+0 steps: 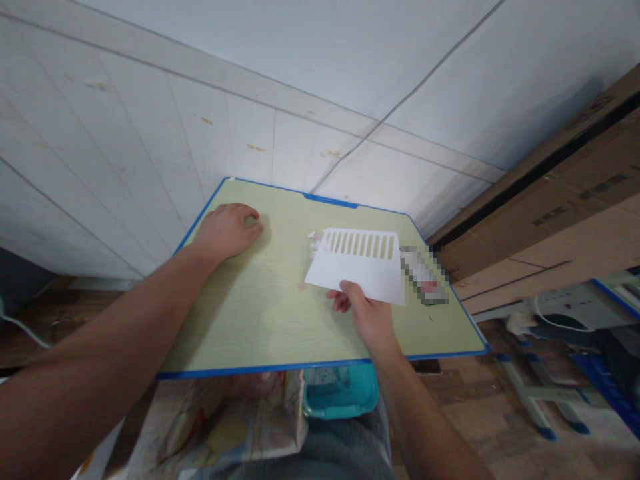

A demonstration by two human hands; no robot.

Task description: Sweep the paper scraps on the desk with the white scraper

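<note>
The card [357,273] is over the surface [260,320], toward its right edge, and the right hand [370,317] has it pinched by the near side, thumb on top. Left hand [227,230] is loosely curled near the left edge, nothing in it that I can see. Card looks light, thin, stiffish, probably creases easily. Slots are likely the weak bit, so I'd grip the solid side.

Has left hand [227,230] at far left of table [260,327], card [360,275] in right hand [371,317] over right half, pixelated item [425,277] just right of card, wall [150,107] behind table, boxes [545,207] beyond its right edge, bin [345,409] below its near edge, cloth [240,427] left of bin.
</note>
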